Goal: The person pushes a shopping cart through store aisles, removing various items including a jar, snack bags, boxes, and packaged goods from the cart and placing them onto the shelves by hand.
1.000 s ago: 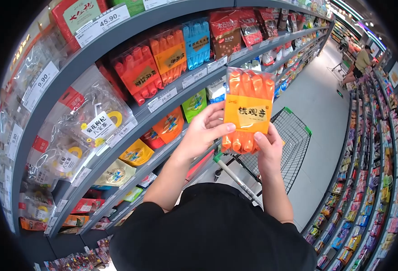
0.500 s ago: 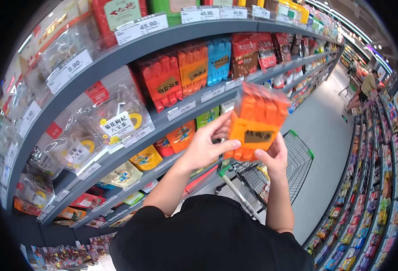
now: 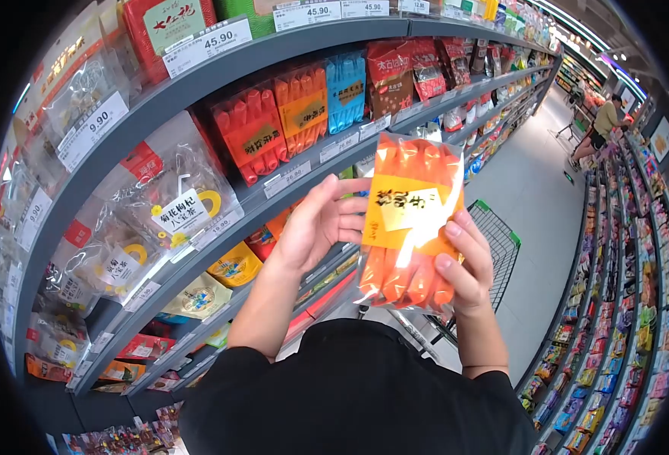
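A clear bag of tea packets with an orange label is held upright before my chest. My right hand grips its right edge, thumb and fingers bent around the plastic. Beside the left edge is my left hand, palm turned up and fingers spread; whether the fingertips touch the bag I cannot tell. Glare washes out part of the label. On the shelf behind stand a similar orange bag, a red bag and a blue bag.
A shelf edge with price tags curves along my left. Bags of flower tea sit nearest on it. Partly behind my right arm stands a shopping cart. Snack shelves line the right side. Another person is farther down the aisle.
The bag has come nearer and turned, showing a brighter label face. My left hand has released it and opened; my right hand now grips its right edge.
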`<state>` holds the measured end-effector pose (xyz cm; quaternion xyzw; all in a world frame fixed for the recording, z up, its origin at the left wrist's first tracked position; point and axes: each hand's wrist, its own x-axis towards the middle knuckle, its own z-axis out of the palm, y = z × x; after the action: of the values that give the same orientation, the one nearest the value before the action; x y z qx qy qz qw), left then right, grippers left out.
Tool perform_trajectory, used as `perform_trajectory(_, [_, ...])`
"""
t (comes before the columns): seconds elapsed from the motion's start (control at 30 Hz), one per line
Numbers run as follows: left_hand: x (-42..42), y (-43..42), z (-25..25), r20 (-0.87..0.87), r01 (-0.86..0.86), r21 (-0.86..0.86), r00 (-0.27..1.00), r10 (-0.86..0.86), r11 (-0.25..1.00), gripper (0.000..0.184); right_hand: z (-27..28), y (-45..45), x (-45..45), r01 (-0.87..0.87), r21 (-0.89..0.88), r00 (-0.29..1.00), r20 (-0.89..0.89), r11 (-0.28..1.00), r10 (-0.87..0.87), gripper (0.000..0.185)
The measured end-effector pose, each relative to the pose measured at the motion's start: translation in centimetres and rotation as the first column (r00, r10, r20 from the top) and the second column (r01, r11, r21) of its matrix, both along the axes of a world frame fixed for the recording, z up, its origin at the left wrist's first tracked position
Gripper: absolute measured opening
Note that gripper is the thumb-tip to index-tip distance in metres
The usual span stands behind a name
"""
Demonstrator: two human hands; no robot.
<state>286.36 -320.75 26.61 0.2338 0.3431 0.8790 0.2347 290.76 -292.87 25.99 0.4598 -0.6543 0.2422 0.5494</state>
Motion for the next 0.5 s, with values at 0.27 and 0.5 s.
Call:
perform_trajectory(0.27, [1.9,1.7,1.3,-0.204,-0.248,-0.326,0.961,0.188,0.912,0.081,-0.6,0.3,-0.2,0.109,0.044,0.993,-0.046,0.993,-0.107,0.033])
perform_trajectory(0.5, [1.5,2.0,2.0,-0.260,-0.247,-0.303,0.951,0.169,0.920,0.083,-1.3,0.2,-0.2,0.243,0.073,0.963,-0.138,0.967,-0.231,0.042])
